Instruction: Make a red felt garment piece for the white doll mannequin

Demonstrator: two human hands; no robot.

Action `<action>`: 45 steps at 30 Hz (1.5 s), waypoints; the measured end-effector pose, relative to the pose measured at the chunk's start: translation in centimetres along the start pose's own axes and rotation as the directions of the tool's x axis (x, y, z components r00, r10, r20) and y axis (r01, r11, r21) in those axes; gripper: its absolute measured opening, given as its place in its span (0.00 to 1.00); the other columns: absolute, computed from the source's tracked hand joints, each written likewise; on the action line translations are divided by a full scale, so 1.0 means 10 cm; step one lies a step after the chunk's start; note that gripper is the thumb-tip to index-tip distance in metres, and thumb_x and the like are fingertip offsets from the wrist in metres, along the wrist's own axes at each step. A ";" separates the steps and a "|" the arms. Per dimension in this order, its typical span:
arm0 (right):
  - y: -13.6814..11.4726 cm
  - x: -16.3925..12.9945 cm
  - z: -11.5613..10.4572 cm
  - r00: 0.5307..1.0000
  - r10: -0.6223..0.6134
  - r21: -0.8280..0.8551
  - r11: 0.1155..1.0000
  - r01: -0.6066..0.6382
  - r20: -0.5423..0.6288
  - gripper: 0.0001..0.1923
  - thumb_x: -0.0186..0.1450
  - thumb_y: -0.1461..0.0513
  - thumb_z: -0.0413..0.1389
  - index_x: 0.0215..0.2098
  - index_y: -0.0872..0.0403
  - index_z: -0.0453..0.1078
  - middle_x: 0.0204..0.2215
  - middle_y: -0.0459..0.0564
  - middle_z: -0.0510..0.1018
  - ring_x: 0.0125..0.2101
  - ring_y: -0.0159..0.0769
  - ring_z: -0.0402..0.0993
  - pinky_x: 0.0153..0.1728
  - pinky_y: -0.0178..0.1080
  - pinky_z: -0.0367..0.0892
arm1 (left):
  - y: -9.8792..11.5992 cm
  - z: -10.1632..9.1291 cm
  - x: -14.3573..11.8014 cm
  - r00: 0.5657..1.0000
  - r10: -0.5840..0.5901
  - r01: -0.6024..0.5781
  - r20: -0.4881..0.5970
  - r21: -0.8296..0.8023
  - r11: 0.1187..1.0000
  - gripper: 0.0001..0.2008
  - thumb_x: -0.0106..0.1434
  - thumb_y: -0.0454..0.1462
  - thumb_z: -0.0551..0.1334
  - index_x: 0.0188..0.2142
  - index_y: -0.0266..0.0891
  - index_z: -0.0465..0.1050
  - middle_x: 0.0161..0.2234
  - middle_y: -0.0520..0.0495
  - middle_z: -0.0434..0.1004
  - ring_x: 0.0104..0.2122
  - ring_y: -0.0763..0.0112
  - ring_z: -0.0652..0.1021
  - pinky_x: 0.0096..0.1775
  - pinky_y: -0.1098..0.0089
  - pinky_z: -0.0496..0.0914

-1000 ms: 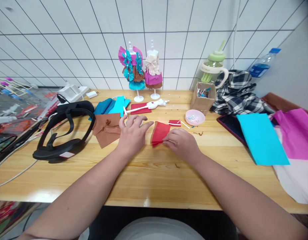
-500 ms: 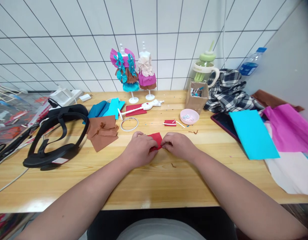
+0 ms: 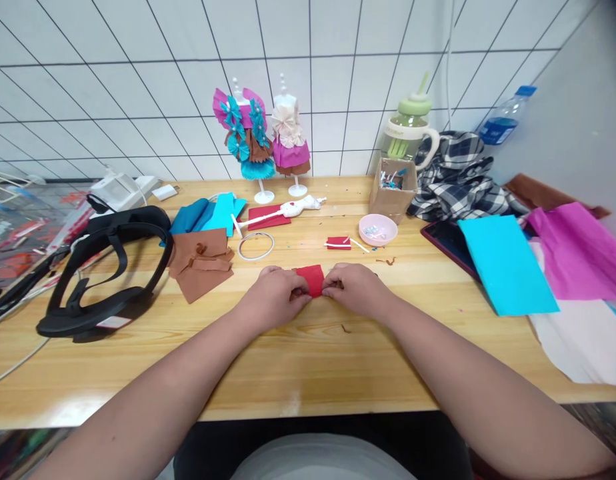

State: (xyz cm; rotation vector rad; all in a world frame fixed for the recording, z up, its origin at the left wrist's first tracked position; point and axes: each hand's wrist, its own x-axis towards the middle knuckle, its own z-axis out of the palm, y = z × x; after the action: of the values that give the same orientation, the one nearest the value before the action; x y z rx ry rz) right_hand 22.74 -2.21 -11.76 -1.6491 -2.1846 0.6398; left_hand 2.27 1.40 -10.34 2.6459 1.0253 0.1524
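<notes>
Between both hands point(image 3: 315, 293), red paper point(image 3: 312, 278)

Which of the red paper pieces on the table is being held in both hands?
The red piece nearest the table's front edge, pinched between the left hand and right hand; the other two lie untouched farther back.

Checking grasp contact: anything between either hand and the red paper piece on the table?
Nothing visible. The left hand and right hand both pinch the red paper piece directly, one on each side. The white ring and brown paper lie apart on the table.
</notes>
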 end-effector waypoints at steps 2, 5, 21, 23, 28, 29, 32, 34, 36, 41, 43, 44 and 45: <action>0.00 0.01 0.00 1.000 0.021 0.005 1.000 -0.021 0.010 0.05 0.61 0.62 0.58 0.32 0.51 0.76 0.30 0.45 0.76 0.30 0.31 0.69 0.31 0.34 0.57 | -0.02 0.00 0.00 1.000 -0.022 0.022 0.014 -0.028 0.999 0.06 0.60 0.38 0.60 0.32 0.43 0.76 0.29 0.52 0.79 0.30 0.69 0.75 0.38 0.66 0.61; -0.02 0.02 0.00 0.998 0.061 -0.025 0.998 -0.061 0.015 0.06 0.62 0.60 0.57 0.31 0.52 0.75 0.30 0.45 0.76 0.30 0.31 0.68 0.30 0.34 0.55 | -0.04 0.01 0.01 0.997 -0.074 0.074 0.009 -0.042 0.996 0.06 0.60 0.39 0.60 0.32 0.43 0.76 0.28 0.53 0.78 0.29 0.69 0.74 0.39 0.65 0.60; -0.14 0.06 0.01 0.985 0.169 -0.180 0.970 -0.165 0.012 0.08 0.61 0.57 0.53 0.28 0.50 0.71 0.31 0.45 0.78 0.30 0.33 0.69 0.26 0.35 0.51 | -0.04 -0.02 0.02 0.983 -0.182 0.182 0.016 0.037 0.983 0.10 0.61 0.44 0.58 0.29 0.42 0.72 0.32 0.48 0.75 0.34 0.63 0.75 0.35 0.65 0.62; -0.14 0.07 0.01 0.985 0.175 -0.183 0.968 -0.170 0.012 0.08 0.61 0.57 0.53 0.28 0.50 0.71 0.31 0.45 0.78 0.30 0.33 0.69 0.26 0.35 0.50 | -0.04 -0.02 0.03 0.980 -0.200 0.199 0.016 0.051 0.979 0.10 0.60 0.45 0.59 0.29 0.42 0.73 0.34 0.47 0.75 0.36 0.61 0.75 0.37 0.64 0.62; -0.12 0.08 0.02 0.983 0.184 -0.179 0.968 -0.178 0.016 0.07 0.61 0.56 0.56 0.29 0.51 0.70 0.30 0.45 0.77 0.29 0.33 0.68 0.26 0.35 0.49 | -0.07 0.00 0.04 0.968 -0.252 0.252 0.004 0.008 0.968 0.10 0.58 0.47 0.61 0.32 0.43 0.72 0.37 0.47 0.74 0.42 0.57 0.74 0.42 0.60 0.62; -0.10 0.08 0.02 0.984 0.181 -0.165 0.970 -0.178 0.000 0.06 0.61 0.57 0.57 0.31 0.51 0.69 0.30 0.45 0.77 0.29 0.33 0.68 0.26 0.35 0.50 | -0.08 0.02 0.04 0.963 -0.269 0.269 -0.009 -0.007 0.963 0.11 0.57 0.47 0.63 0.35 0.44 0.71 0.37 0.47 0.74 0.43 0.57 0.73 0.43 0.60 0.62; -0.04 0.05 0.02 0.990 0.122 -0.106 0.986 -0.130 -0.073 0.06 0.61 0.62 0.57 0.38 0.51 0.69 0.32 0.44 0.76 0.31 0.32 0.69 0.28 0.34 0.54 | -0.10 0.05 0.03 0.954 -0.294 0.292 -0.054 -0.038 0.956 0.17 0.55 0.47 0.65 0.42 0.45 0.69 0.41 0.47 0.73 0.46 0.56 0.72 0.46 0.58 0.62; -0.01 0.02 0.01 0.992 0.042 -0.100 0.994 -0.054 -0.116 0.07 0.63 0.66 0.55 0.40 0.51 0.70 0.34 0.45 0.76 0.33 0.31 0.70 0.31 0.33 0.56 | -0.10 0.06 0.03 0.959 -0.268 0.266 -0.087 -0.043 0.963 0.19 0.55 0.46 0.66 0.44 0.45 0.68 0.44 0.47 0.72 0.48 0.55 0.70 0.47 0.57 0.60; 0.00 -0.02 -0.01 0.992 -0.057 -0.120 0.992 0.043 -0.115 0.08 0.65 0.65 0.53 0.40 0.51 0.73 0.38 0.46 0.75 0.36 0.32 0.71 0.34 0.33 0.58 | -0.09 0.07 0.02 0.965 -0.233 0.229 -0.118 -0.045 0.972 0.18 0.55 0.45 0.66 0.44 0.45 0.68 0.45 0.47 0.71 0.48 0.56 0.69 0.48 0.56 0.60; -0.04 -0.04 -0.06 0.980 -0.190 -0.229 0.953 0.198 0.059 0.10 0.66 0.58 0.57 0.43 0.48 0.77 0.39 0.48 0.78 0.40 0.36 0.72 0.37 0.36 0.60 | -0.09 0.05 0.02 0.977 -0.156 0.150 -0.147 -0.051 0.987 0.14 0.57 0.42 0.66 0.42 0.45 0.71 0.44 0.46 0.72 0.47 0.57 0.70 0.47 0.57 0.60; -0.04 -0.03 -0.05 0.979 -0.185 -0.260 0.945 0.201 0.083 0.10 0.67 0.59 0.55 0.42 0.48 0.77 0.38 0.48 0.78 0.40 0.37 0.72 0.38 0.36 0.60 | -0.09 0.05 0.02 0.992 -0.068 0.064 -0.106 -0.042 0.997 0.07 0.60 0.40 0.63 0.39 0.45 0.74 0.42 0.46 0.74 0.45 0.58 0.71 0.46 0.59 0.59; -0.03 -0.02 -0.05 0.979 -0.186 -0.263 0.944 0.201 0.083 0.10 0.67 0.60 0.54 0.42 0.48 0.77 0.38 0.48 0.79 0.40 0.36 0.72 0.38 0.36 0.60 | -0.09 0.05 0.03 0.997 -0.015 0.012 -0.079 -0.037 0.999 0.06 0.62 0.38 0.60 0.38 0.45 0.75 0.41 0.46 0.75 0.44 0.59 0.71 0.46 0.59 0.59; -0.02 -0.01 -0.05 0.979 -0.187 -0.261 0.944 0.202 0.080 0.11 0.68 0.60 0.53 0.42 0.48 0.77 0.38 0.48 0.79 0.40 0.36 0.72 0.37 0.36 0.60 | -0.08 0.05 0.03 0.998 0.033 -0.035 -0.054 -0.034 0.999 0.08 0.64 0.37 0.58 0.38 0.46 0.76 0.40 0.47 0.76 0.44 0.61 0.72 0.47 0.58 0.58</action>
State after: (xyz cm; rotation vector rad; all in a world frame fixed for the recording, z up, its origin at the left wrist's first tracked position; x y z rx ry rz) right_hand 22.83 -2.33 -11.22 -1.5230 -2.5263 0.3499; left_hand 2.08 2.01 -11.09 2.6416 0.9856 0.2482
